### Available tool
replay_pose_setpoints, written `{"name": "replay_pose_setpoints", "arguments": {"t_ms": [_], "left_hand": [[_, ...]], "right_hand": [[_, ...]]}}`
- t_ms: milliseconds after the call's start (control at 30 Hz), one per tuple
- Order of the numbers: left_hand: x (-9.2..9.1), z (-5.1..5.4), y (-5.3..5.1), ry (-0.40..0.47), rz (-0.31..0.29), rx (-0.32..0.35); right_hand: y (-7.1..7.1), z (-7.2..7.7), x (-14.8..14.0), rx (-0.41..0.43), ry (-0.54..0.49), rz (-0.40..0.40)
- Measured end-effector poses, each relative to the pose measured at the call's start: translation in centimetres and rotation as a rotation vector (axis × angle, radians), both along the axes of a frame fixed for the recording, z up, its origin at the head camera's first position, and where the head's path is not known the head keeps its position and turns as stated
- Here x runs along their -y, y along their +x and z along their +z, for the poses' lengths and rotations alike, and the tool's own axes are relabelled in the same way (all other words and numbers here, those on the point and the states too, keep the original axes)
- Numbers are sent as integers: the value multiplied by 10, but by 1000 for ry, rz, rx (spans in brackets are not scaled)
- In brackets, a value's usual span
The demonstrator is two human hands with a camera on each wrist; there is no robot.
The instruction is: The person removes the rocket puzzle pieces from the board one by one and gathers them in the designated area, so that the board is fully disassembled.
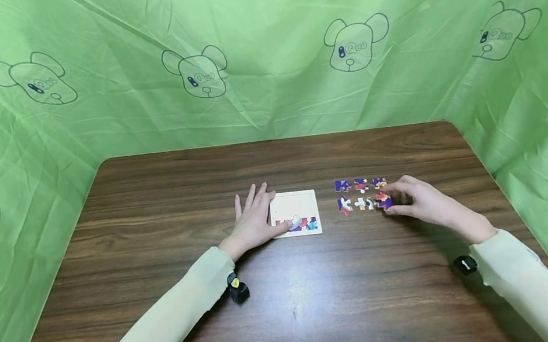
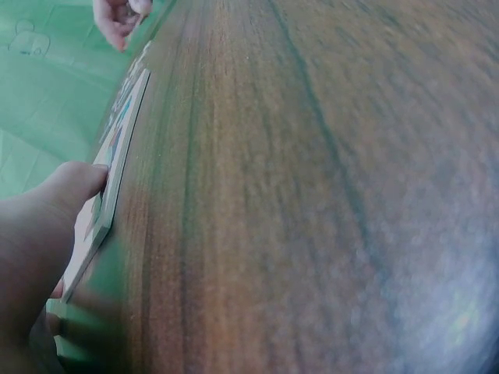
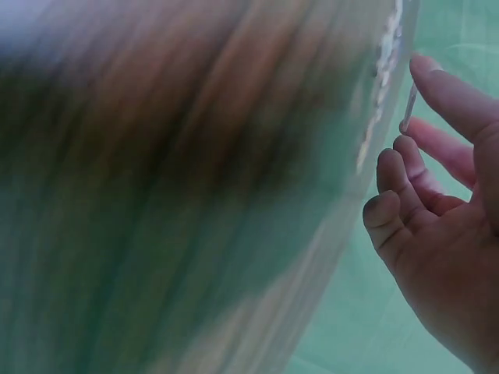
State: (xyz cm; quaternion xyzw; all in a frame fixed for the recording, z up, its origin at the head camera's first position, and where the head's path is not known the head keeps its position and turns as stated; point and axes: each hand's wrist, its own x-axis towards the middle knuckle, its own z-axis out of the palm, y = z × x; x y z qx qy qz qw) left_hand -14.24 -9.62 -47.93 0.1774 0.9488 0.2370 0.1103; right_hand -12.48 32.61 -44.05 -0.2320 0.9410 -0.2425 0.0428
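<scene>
Table (image 1: pixel 353 288) is under everything. My L hand (image 1: pixel 256 220) is spread, fingers straight, thumb on the near-L part of the tray (image 1: pixel 305 204); I'd press lightly so it can't slide. R hand (image 1: pixel 417 202) pinches btwn thumb + fingertip. Loose puzzle pcs (image 1: pixel 360 183) sit R of the tray. Held pc (image 3: pixel 410 105) looks just off the table: I'd grip edges only, lift w/o nudging neighbours.

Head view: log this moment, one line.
left hand: thumb on puzzle tray | right hand: pinches piece | loose pieces: right of tray | tray: partly filled
</scene>
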Motion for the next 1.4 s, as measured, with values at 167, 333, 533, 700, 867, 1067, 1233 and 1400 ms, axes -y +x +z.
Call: {"name": "replay_pose_setpoints", "arguments": {"t_ms": [167,333,533,700,867,1067,1233,1400], "left_hand": [[0,1,1,2,1,2],[0,2,1,-1,-1,5],[0,3,1,-8,-3,11],[0,2,0,-17,-5,7],[0,1,1,-18,-5,10],[0,1,1,-13,-4,12],[1,1,1,-8,-2,12],[1,1,0,-4,-3,7]], "right_hand": [[0,-4,-7,37,26,12],[-2,-8,-10,41,40,19],[-3,-9,-11,44,43,21],[-3,-9,-12,63,38,-1],[-2,-9,-12,81,27,-32],[-2,-12,-11,65,22,-36],[-3,-13,-12,66,22,-39],[-4,-13,-12,65,22,-43]]}}
